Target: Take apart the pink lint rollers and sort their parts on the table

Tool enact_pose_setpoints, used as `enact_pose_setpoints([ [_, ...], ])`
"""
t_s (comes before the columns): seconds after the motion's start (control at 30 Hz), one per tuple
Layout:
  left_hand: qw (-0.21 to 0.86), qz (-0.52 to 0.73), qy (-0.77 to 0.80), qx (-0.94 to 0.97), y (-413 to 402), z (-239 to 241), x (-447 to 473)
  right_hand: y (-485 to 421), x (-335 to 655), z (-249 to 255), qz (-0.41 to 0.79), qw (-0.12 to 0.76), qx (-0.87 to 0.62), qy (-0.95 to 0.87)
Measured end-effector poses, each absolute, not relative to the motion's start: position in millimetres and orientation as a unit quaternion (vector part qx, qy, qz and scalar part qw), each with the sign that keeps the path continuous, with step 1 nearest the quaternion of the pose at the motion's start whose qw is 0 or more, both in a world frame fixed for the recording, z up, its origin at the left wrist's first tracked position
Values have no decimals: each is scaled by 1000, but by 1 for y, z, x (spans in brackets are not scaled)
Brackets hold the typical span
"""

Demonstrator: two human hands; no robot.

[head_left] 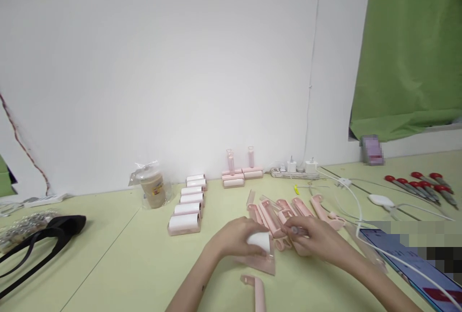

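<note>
A person's left hand (236,240) is clamped around a white roll (259,241) seated in a pink cover (260,260) low on the pale green counter (119,264), while the right hand (313,239) pinches closed on a small pink part (293,230) just beside the roll's end. A loose pink handle (257,292) lies near the counter's front edge, below the hands, and a heap of pink handles (288,208) sits just behind them. Rows of finished white rollers (187,203) stand to the left, near a bagged drink cup (153,188). A white cable (355,201) trails past the right forearm over a phone (407,264). The likely risks: the forearm could snag that cable and drag the phone, or a nudge could send the loose handle off the edge.
</note>
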State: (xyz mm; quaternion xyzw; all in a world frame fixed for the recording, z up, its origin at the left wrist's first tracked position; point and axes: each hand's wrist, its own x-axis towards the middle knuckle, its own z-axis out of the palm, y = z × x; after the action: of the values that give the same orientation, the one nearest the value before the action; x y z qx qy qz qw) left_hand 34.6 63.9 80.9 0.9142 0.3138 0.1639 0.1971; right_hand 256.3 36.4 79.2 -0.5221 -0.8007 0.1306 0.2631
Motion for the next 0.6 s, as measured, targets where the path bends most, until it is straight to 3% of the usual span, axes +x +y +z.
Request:
enact_pose_setpoints([
  [0.23, 113, 99, 313, 938, 61, 78, 40, 31, 268, 79, 129, 324, -533, -771],
  [0.6, 187, 88, 324, 923, 60, 56, 40, 19, 264, 83, 150, 322, -489, -797],
])
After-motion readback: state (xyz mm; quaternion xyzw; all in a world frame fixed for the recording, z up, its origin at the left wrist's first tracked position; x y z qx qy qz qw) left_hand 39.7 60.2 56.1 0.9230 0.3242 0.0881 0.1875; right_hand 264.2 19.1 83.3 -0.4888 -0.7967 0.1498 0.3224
